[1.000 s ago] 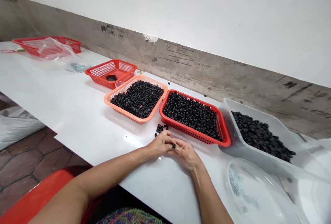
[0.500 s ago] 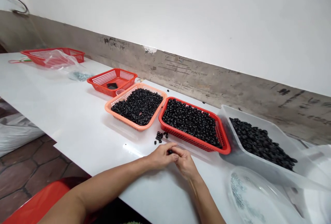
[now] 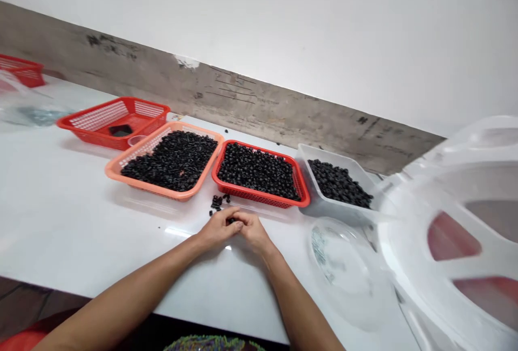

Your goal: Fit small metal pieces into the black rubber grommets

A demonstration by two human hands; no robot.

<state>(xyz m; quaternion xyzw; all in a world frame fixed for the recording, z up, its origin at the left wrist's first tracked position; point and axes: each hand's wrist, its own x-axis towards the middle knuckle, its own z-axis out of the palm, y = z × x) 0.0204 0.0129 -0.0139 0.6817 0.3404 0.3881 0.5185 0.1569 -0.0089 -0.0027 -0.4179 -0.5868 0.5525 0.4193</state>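
Observation:
My left hand [image 3: 216, 229] and my right hand [image 3: 253, 232] meet at the fingertips, low over the white table. Both are closed around a small black piece [image 3: 231, 221], of which only a bit shows between the fingers. Just beyond them, several loose black pieces [image 3: 217, 202] lie on the tabletop. Behind these stands a red basket [image 3: 259, 195] of small black ring-shaped pieces [image 3: 259, 170]. To its left, an orange basket [image 3: 162, 193] holds smaller black pieces [image 3: 174, 159].
On the right are a translucent bin [image 3: 324, 202] of larger black pieces [image 3: 340, 182], a clear round tub [image 3: 343, 275] with small clear bits, and a white plastic chair [image 3: 408, 232]. At left, a red basket [image 3: 89, 132] holds a dark object [image 3: 120, 130]. A wall [image 3: 275, 102] runs behind.
My view has swung right, so the baskets and hands appear further left and the white chair now shows. My hands stay together at the black piece.

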